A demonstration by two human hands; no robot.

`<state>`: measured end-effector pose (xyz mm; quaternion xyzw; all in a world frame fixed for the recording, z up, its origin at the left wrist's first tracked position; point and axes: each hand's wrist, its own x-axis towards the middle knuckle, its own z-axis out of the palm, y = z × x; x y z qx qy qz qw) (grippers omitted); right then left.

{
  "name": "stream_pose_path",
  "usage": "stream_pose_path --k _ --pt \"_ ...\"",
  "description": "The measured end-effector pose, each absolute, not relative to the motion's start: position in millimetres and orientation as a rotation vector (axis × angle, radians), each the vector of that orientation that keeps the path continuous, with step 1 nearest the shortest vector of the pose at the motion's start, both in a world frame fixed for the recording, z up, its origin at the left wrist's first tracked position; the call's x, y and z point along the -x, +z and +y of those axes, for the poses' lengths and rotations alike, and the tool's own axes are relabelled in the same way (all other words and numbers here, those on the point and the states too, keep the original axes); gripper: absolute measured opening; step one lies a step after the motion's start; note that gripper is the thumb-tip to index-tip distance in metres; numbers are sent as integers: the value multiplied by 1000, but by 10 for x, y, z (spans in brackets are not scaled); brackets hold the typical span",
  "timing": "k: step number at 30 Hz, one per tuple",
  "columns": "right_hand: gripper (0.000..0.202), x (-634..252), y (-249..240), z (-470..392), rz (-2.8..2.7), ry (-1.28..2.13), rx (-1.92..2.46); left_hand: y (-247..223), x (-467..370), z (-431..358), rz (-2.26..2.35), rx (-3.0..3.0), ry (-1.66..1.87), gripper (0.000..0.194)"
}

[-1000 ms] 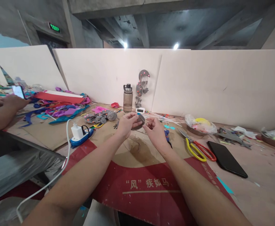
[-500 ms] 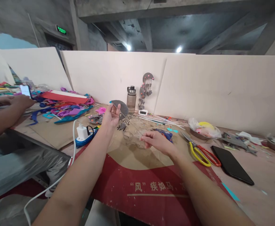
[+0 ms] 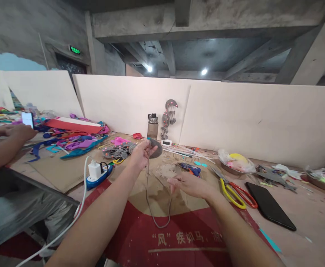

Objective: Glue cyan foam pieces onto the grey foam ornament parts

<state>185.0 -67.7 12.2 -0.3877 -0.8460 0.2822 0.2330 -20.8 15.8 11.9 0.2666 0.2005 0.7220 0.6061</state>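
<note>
My left hand is closed on a flat grey felt piece with a rounded edge, held up over the work board. A grey cord hangs from that hand in a long loop. My right hand is lower and to the right, its fingers pinched on the cord's other stretch. Just beyond the right hand lies a blue glue gun. Scissors with one yellow and one red handle rest beside my right forearm. Grey felt pieces with pink dots lie left of my left hand.
A power strip with a white plug and cable stands at left. Behind are a bottle, a small clock and a hanging grey felt ornament. A black phone lies right. Another person's hands hold a phone at far left.
The cord now droops in a loop below my hands, where it was stretched between them. My left hand has moved slightly right and lower in view, still with the felt piece.
</note>
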Motion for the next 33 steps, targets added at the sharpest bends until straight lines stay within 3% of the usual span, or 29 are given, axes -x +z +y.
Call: stream_pose_path --k 2,6,8,14,21,33 --pt "42 -1862 97 -614 -2216 563 1151 91 90 59 481 -714 1563 7" --pt "21 -1860 188 -626 -1830 280 1159 45 -62 -83 559 -869 1350 4" --pt "13 -1854 216 -651 -1708 274 1103 29 -105 -121 587 -883 1307 4" --pt "20 -1813 13 -592 -1699 286 929 5 -198 -191 594 -847 1209 5" --pt "24 -1816 -84 -519 -1726 396 904 3 -263 -263 616 -873 1123 5" --pt "16 -1828 -141 -499 -1741 301 912 -18 -323 -333 619 -890 1021 10"
